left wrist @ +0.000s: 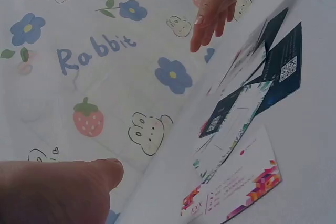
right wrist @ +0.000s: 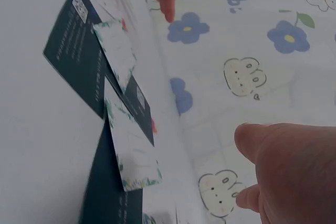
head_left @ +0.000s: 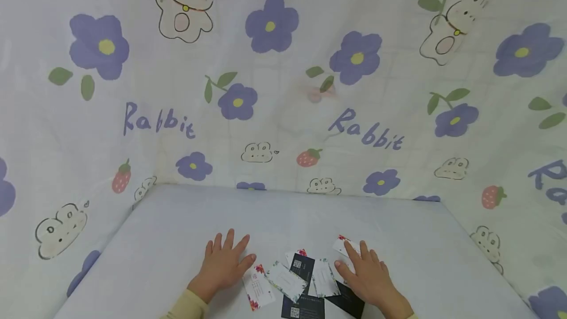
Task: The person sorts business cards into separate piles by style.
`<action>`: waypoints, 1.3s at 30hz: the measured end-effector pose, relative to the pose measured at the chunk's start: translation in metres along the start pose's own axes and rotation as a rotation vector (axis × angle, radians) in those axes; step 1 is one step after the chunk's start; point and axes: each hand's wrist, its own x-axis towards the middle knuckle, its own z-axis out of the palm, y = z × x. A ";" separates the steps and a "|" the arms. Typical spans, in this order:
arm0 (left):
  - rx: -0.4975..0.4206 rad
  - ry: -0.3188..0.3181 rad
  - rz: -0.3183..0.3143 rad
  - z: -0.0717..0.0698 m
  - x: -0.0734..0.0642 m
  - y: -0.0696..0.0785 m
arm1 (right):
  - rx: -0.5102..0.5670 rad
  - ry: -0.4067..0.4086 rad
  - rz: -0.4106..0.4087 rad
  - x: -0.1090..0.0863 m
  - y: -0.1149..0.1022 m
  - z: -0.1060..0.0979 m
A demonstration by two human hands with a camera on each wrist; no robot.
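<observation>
Several business cards lie loosely overlapped on the white table. My left hand (head_left: 220, 267), fingers spread, is at the left of the pile, beside a white card with red flowers (head_left: 258, 287). On the right, my right hand (head_left: 369, 274) reaches over the pile's edge with fingers spread, partly covering another red-flowered card (head_left: 342, 244) and overlapping a black card (head_left: 347, 300). Between the hands are two white cards with leafy borders, one tilted (head_left: 287, 280) and one nearly upright (head_left: 325, 278). A black card with a QR code (head_left: 303, 307) lies nearest me. Neither hand holds a card.
The white tabletop (head_left: 283, 215) stretches beyond the cards to a hanging curtain (head_left: 283, 127) printed with rabbits, purple flowers and strawberries. The same cloth encloses the left and right sides.
</observation>
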 end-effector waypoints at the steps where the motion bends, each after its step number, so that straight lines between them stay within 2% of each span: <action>1: 0.002 -0.008 -0.004 0.002 -0.001 0.000 | -0.003 -0.003 -0.003 -0.001 -0.001 0.001; 7: 0.029 -0.052 -0.002 0.017 -0.007 0.001 | 0.029 -0.033 -0.038 -0.012 -0.005 0.007; 15: 0.024 -0.089 0.027 0.026 -0.014 0.008 | 0.227 -0.166 -0.086 -0.032 -0.019 0.009; 18: 0.001 -0.100 0.047 0.025 -0.013 0.012 | 0.351 -0.195 -0.094 -0.041 -0.030 0.007; 22: -0.043 -0.096 0.088 0.019 -0.007 0.018 | 0.573 -0.226 -0.056 -0.048 -0.045 0.007; 26: -0.095 -0.098 0.089 0.012 0.001 0.022 | 0.780 -0.262 -0.016 -0.047 -0.058 0.010; 32: -0.200 -0.171 0.075 0.002 0.006 0.027 | 1.103 -0.474 0.095 -0.045 -0.065 0.015; 36: -0.277 -0.201 0.020 -0.004 0.007 0.028 | 1.309 -0.611 0.166 -0.049 -0.068 0.021; 39: -0.290 -0.204 -0.021 -0.007 0.008 0.028 | 1.409 -0.691 0.211 -0.052 -0.070 0.028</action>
